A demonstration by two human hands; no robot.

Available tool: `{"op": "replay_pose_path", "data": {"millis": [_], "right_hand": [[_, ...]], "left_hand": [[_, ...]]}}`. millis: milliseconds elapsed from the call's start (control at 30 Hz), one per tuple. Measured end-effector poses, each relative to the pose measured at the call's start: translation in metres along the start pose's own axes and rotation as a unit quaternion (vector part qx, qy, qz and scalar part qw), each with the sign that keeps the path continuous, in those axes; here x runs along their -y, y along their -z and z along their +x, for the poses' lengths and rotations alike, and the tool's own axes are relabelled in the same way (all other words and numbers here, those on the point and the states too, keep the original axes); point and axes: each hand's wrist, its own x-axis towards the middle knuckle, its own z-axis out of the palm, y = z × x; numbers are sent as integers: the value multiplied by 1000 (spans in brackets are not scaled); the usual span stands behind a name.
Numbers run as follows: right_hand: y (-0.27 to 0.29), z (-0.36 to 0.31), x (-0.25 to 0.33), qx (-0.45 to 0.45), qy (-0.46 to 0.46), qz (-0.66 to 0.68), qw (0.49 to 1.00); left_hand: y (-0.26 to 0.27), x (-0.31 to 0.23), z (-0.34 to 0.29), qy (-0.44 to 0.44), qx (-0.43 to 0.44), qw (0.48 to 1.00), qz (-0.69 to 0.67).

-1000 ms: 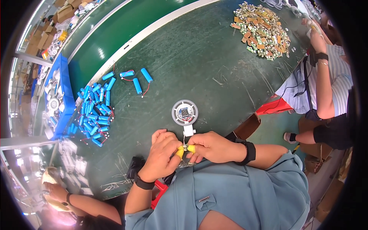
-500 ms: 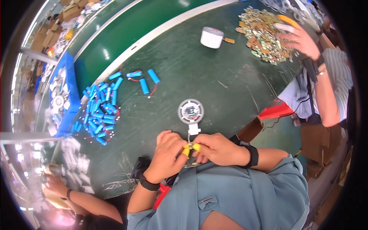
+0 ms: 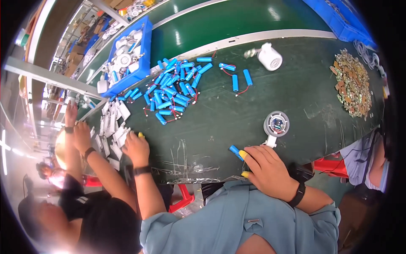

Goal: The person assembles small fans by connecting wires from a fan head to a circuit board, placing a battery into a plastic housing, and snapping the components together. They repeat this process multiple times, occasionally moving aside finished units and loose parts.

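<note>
My left hand (image 3: 137, 149) reaches to the near edge of a pile of white plastic parts (image 3: 111, 122), its fingertips over the pieces. A yellow finger cover shows on its thumb; whether the fingers grip a part is hidden. My right hand (image 3: 270, 171) lies low over the front of the table, thumb and index finger apart, both in yellow covers. A blue battery cell (image 3: 235, 150) touches or lies just under that index finger. Beyond the knuckles stands a round white-and-grey housing (image 3: 277, 123) with a circuit board inside, its white stem running down to my fingers.
Blue wired cells (image 3: 171, 91) lie heaped left of centre, with a few more beside them. Behind stands a blue crate (image 3: 144, 63) of white parts. A white housing (image 3: 270, 57) sits far back; small metal pieces (image 3: 353, 84) are piled right. A co-worker's arms (image 3: 103, 169) reach in at left.
The view has swung left. My hands, together at the housing's stem before, have parted: the left went to the white parts, the right stayed by the housing. A blue cell now shows beside it.
</note>
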Motion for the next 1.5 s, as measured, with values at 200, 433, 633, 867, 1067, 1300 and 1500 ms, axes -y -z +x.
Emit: {"op": "replay_pose_path", "data": {"millis": [200, 433, 633, 867, 1067, 1300, 1500], "right_hand": [[-6, 1, -2, -18, -67, -62, 996], [-9, -8, -12, -51, -63, -108, 991], [3, -8, -2, -25, -111, -127, 985], [7, -20, -13, -101, -146, -23, 984], [18, -27, -22, -94, -146, -57, 983], [8, -23, -5, -82, -64, -35, 994], [2, -20, -5, -55, -49, -77, 994]], "left_hand": [[104, -72, -49, -183, 61, 960, -203], [160, -107, -55, -269, 148, 878, -367], [135, -91, -54, -346, 200, 820, -409], [128, -114, -53, -316, 192, 801, -470], [135, -133, -65, -353, 180, 772, -497], [150, -168, -84, -400, 171, 715, -548], [150, -172, -84, -400, 171, 713, -551]]}}
